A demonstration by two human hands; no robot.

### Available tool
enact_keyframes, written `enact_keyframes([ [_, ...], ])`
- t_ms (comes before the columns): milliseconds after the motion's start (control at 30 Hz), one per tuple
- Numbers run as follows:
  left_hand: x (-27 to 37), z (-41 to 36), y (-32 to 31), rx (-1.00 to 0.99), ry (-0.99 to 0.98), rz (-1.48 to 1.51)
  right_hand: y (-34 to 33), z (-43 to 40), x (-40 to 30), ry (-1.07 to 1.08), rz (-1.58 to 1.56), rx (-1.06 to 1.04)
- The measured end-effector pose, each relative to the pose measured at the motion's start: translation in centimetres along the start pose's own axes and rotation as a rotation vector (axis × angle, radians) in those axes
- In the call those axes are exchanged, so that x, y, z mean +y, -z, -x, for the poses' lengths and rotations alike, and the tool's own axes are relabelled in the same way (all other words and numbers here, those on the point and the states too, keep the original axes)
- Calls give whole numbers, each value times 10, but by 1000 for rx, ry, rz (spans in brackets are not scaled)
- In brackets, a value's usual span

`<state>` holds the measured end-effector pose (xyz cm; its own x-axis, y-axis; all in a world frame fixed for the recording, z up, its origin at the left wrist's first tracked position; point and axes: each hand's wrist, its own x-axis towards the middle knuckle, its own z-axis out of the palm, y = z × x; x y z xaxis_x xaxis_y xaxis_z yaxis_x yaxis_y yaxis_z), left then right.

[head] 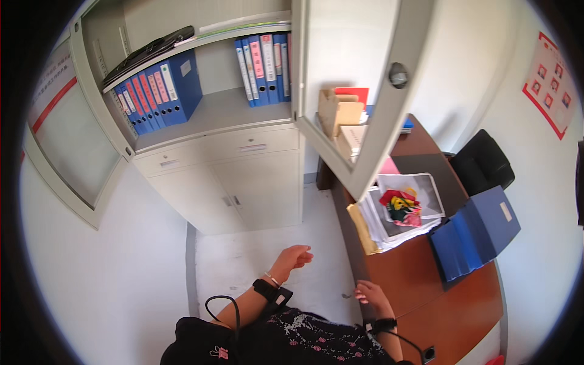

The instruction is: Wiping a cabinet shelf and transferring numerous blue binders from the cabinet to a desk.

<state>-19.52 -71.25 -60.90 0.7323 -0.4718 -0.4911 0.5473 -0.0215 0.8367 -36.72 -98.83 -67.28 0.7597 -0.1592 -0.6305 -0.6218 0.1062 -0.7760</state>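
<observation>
My left hand (292, 263) hangs in the air above the white floor, fingers loosely bent and a light bracelet at its wrist. Nothing shows in it. Beside the edge of the brown wooden desk (410, 283) is my right hand (372, 293), loosely curled, with no object visible in it. Both forearms carry black straps with cables. Ahead stands a light grey metal filing cabinet (255, 178) whose glazed upper doors are swung out. Its shelf bears a left group of blue binders (157, 93) and a right group of blue binders (264, 68).
The cabinet's right door (365, 175) juts over the desk. Stacked papers (388, 235) with colourful cloth (401, 207) on top lie there, near standing blue file boxes (479, 232). A black chair (483, 162) is behind the desk. A black folder (146, 57) rests on the upper shelf.
</observation>
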Motion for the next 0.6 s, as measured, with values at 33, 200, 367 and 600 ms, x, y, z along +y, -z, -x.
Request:
enact_keyframes([
  [33, 6, -4, 21, 21, -39, 32, -16, -11, -18, 23, 73, -23],
  [200, 31, -12, 136, 216, -157, 156, -123, -50, -99, 130, 245, -165],
  [367, 69, -8, 224, 333, -208, 189, -182, -120, -147, 270, 501, -224],
  [600, 135, 2, 288, 504, -302, 163, -276, -165, -255, 486, 282, -259],
])
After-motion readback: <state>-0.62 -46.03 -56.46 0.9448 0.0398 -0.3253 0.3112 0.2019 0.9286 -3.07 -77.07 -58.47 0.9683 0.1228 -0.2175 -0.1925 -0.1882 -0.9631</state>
